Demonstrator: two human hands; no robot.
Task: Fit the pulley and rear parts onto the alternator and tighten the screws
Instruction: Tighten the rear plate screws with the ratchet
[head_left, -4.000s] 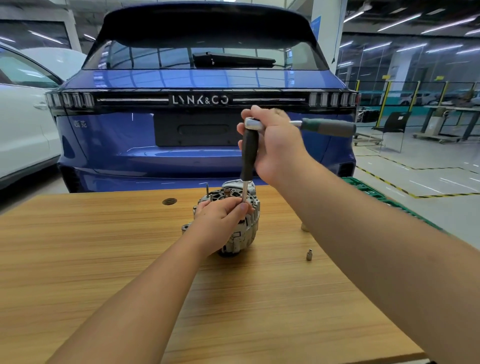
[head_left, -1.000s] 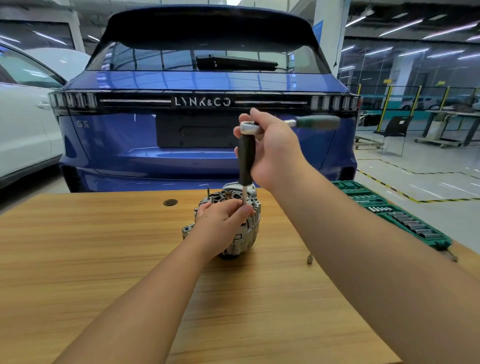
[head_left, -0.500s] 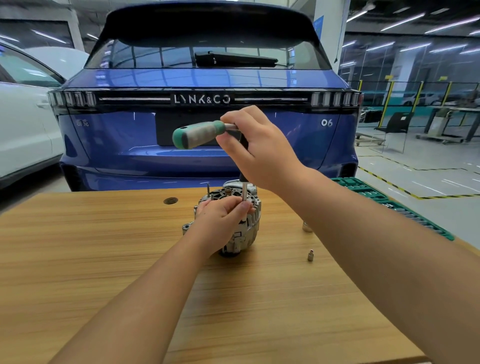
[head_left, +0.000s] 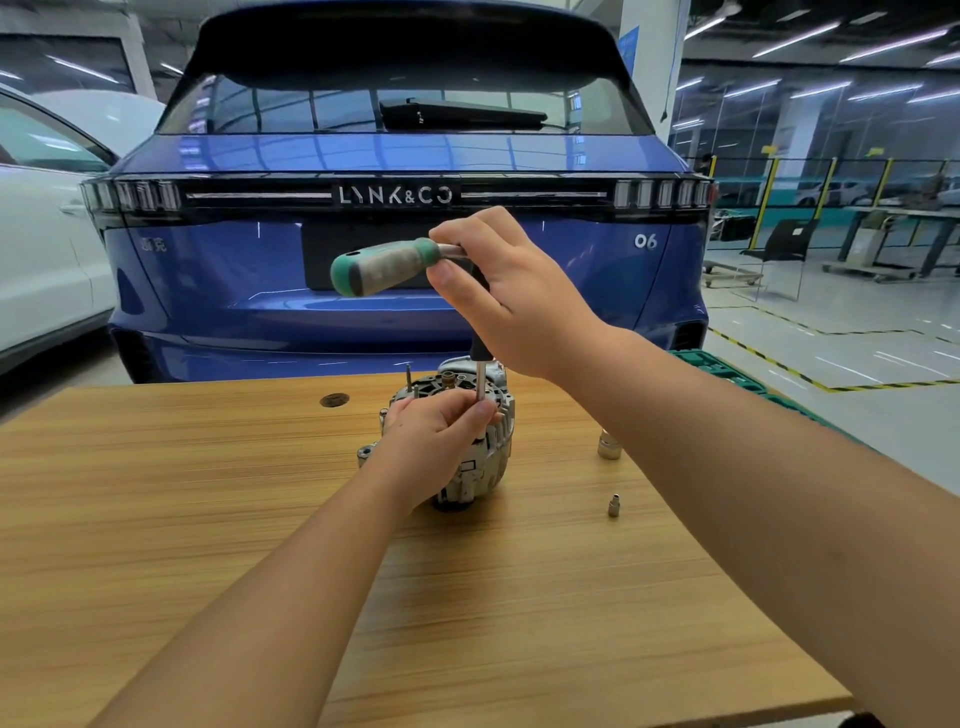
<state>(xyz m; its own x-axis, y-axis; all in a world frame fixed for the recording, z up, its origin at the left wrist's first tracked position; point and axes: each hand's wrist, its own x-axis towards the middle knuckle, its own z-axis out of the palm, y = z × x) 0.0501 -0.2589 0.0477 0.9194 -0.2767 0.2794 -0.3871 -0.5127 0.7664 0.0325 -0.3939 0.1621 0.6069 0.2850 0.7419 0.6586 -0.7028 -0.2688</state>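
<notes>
workshop bench (head_left: 208, 519) behind a blue car (head_left: 260, 291), alternator (head_left: 483, 457) upright at its middle.
left hand (head_left: 441, 441) pinches the driver shaft (head_left: 481, 379), hiding its tip; right hand (head_left: 511, 296) grips the ratchet (head_left: 384, 266) head, covering it.

Left hand (head_left: 441, 441) and right hand (head_left: 511, 291): both bare, ungloved; forearms uncovered to the frame edge, without visible sleeves, watch or rings.

The left hand (head_left: 441, 441) hides the socket end of the ratchet (head_left: 384, 266).
</notes>
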